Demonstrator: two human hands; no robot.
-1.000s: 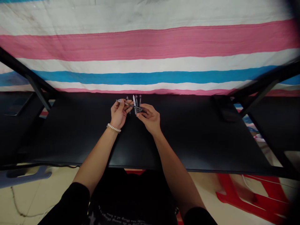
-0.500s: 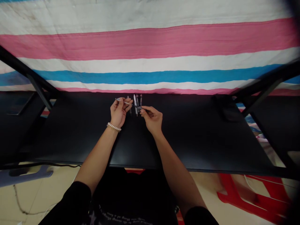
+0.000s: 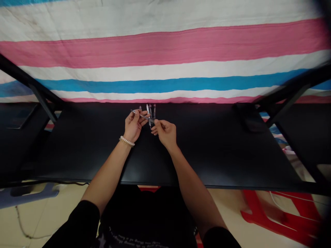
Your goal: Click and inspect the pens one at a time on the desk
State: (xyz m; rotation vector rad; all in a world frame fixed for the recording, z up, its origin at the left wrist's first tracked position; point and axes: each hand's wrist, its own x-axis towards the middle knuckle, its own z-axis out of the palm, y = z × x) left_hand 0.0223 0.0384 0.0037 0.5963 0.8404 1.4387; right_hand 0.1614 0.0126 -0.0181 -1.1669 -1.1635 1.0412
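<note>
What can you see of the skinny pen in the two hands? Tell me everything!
The skinny pen is long and straight, shiny grey along its shaft and darker at the right end. It looks like plastic or metal; I can't tell which, or whether its writing tip is out. It slants down to the right in the picture, in front of other pens. The left hand holds it between thumb and fingers, and the right hand pinches its dark end.
</note>
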